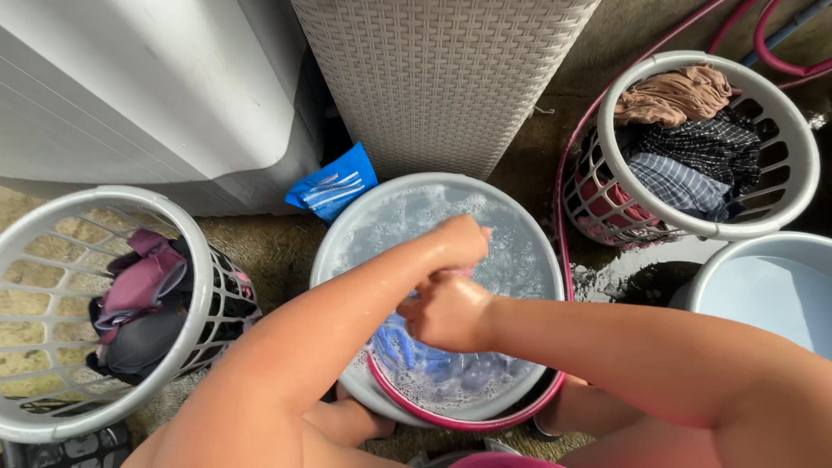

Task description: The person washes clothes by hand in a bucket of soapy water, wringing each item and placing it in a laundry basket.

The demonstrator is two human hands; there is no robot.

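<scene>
The rough brownish floor (269, 247) carries everything — a wash basin (347, 243) of soapy water in the middle, a laundry basket (35, 416) on the left, another basket (802, 165) at the right, a pale tub (719, 269) beside it, a blue packet (334, 184) and a pink hose (572, 147).

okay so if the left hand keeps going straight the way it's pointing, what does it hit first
Probably the far wall of the grey wash basin, just past the soapy water; the left hand points up-right, though depth is unclear.

I saw a home laundry corner: a soapy wash basin (520, 234) under the hands, clothes baskets (797, 139) either side, a wicker hamper (442, 78) beyond.
</scene>
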